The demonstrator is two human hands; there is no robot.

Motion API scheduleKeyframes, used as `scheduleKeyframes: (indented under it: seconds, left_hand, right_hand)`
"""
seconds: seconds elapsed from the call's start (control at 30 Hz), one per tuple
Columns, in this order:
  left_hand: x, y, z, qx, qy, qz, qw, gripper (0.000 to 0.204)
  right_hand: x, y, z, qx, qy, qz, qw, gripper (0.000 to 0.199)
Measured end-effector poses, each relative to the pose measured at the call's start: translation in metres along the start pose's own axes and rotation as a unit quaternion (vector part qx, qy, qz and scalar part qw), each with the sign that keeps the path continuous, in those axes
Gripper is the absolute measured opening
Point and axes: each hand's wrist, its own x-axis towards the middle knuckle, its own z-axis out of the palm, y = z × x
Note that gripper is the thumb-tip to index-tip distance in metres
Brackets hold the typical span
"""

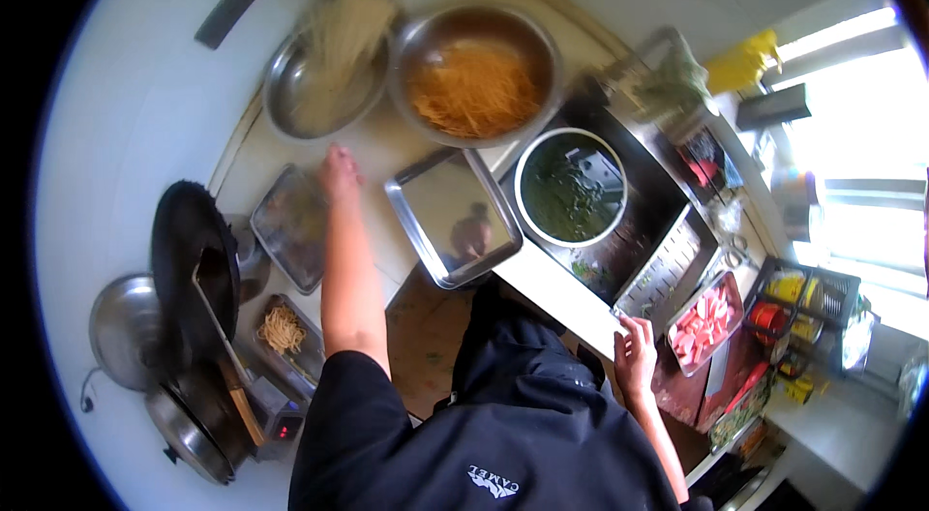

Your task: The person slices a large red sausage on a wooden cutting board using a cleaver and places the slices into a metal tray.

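Hands: left hand (pixel 340 167) stretched far across the tabletop (pixel 247 158), fingers loosely spread and holding nothing, resting at the far rim of a small steel tray (pixel 290 225) with dark contents. Right hand (pixel 636 348) planted on the near edge of the counter, fingers curled over the edge, gripping no object

Items near the left hand: shallow steel bowl of pale noodles (pixel 324 75), far; large steel bowl of orange shreds (pixel 476 75), far right; empty steel tray (pixel 453 216), right, one corner overhanging the tabletop edge; small tray of yellow shreds (pixel 285 329), near

Items near the right hand: round pot of dark green liquid (pixel 571 187) sitting in a sink; tray of pink sliced meat (pixel 704 322), just right of the hand

Left side: black wok (pixel 194 255); steel lid (pixel 121 327); cooker with a red display, near left

Risks, as judged: the reaching forearm passes just beside the overhanging empty tray, so a drawn-back elbow could knock it to the floor; the sleeve could drag through the dark tray's contents

Surface and room: pale tabletop, crowded; white wall far; bright window right, glare washing out detail; brown floor tiles between the counters
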Motion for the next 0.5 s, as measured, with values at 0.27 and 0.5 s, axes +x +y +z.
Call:
scheduleKeyframes:
  seconds: [0.27,0.5]
  left_hand:
    - [-0.145,0.03,0.067,-0.235,-0.123,-0.077,0.961,0.022]
    - [-0.366,-0.046,0.262,0.029,-0.455,-0.214,0.864,0.02]
  right_hand:
    - [-0.011,0.017,-0.01,0.005,-0.001,0.032,0.999,0.03]
    - [-0.048,0.048,-0.021,0.037,0.031,0.066,0.997,0.03]
